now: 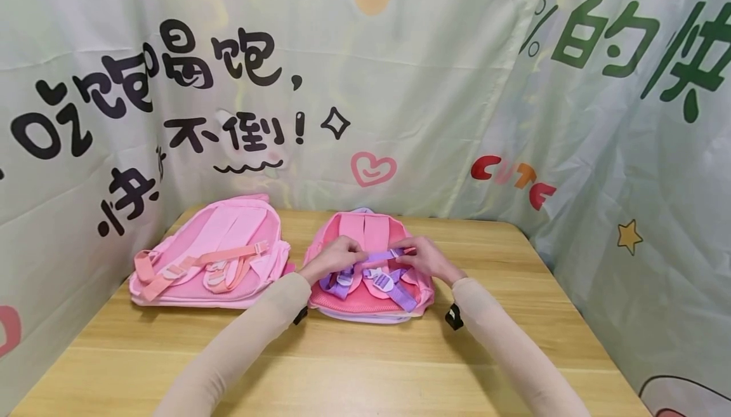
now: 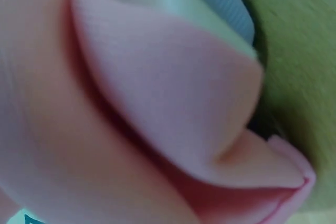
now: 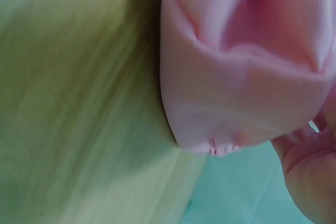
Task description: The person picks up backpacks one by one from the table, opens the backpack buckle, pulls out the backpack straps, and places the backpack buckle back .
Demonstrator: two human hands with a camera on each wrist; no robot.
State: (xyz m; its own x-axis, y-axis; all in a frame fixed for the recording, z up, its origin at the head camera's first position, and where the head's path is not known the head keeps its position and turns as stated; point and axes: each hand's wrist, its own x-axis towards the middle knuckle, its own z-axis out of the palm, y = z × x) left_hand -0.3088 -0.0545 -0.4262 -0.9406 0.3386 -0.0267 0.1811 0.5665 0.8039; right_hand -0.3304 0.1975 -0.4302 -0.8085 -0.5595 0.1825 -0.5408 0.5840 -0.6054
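Observation:
A pink backpack with purple trim (image 1: 377,230) lies straps-up on the table. Across its shoulder straps runs a purple strap (image 1: 377,256) with a pale buckle (image 1: 395,253). My left hand (image 1: 341,254) pinches the strap's left end between thumb and fingers. At the buckle end, my right hand (image 1: 425,256) grips the strap. Below it, purple webbing (image 1: 402,293) passes through a white adjuster (image 1: 384,280). The pink side (image 2: 173,77) of the bag fills much of the left wrist view. In the right wrist view, the bag's pink fabric (image 3: 236,98) partly hides my right hand.
To the left lies a second, lighter pink backpack (image 1: 228,226) with a peach strap (image 1: 228,253) across its front. Both bags rest on a wooden table (image 1: 365,366). Printed curtains (image 1: 422,87) enclose the table's back and sides.

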